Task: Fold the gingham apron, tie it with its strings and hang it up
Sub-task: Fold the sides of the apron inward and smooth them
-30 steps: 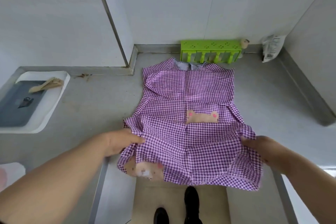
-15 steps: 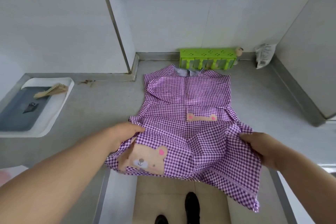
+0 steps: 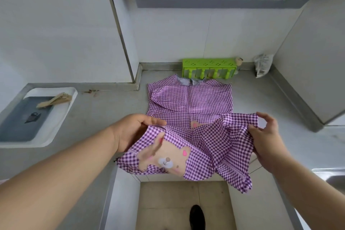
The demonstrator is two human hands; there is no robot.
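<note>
Grey steel counter [image 3: 104, 110], gingham apron [image 3: 190, 102], green rack [image 3: 209, 62], white tray [image 3: 56, 117], packet [image 3: 263, 65]

The apron [image 3: 190, 102] lies on the counter [image 3: 104, 114], its top end just in front of the rack [image 3: 209, 68] against the back wall. A packet [image 3: 262, 65] leans in the corner to the rack's right. Far left sits a tray [image 3: 56, 117]. The left hand [image 3: 130, 132] and right hand [image 3: 265, 140] hold the apron's near end up over the counter's edge.
</note>
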